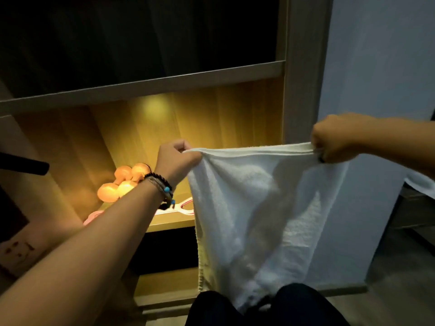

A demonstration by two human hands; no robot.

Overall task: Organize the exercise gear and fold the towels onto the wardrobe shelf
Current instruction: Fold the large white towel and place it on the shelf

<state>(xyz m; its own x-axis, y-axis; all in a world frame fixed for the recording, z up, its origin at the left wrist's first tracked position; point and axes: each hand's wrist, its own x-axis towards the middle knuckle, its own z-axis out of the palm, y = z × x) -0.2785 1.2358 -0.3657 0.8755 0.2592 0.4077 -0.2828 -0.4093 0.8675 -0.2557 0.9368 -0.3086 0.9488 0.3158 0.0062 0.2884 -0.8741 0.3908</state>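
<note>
Towel [263, 208] stretched between both hands

A home bedroom: a built-in wooden wardrobe [299, 67] with a lit shelf [169, 223] beside a plain wall [381, 55].

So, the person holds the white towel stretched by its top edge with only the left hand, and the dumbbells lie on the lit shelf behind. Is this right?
Not quite. The head view shows both hands on the white towel: the left hand and the right hand each pinch one end of its top edge. The dumbbells do lie on the lit shelf behind.
</note>
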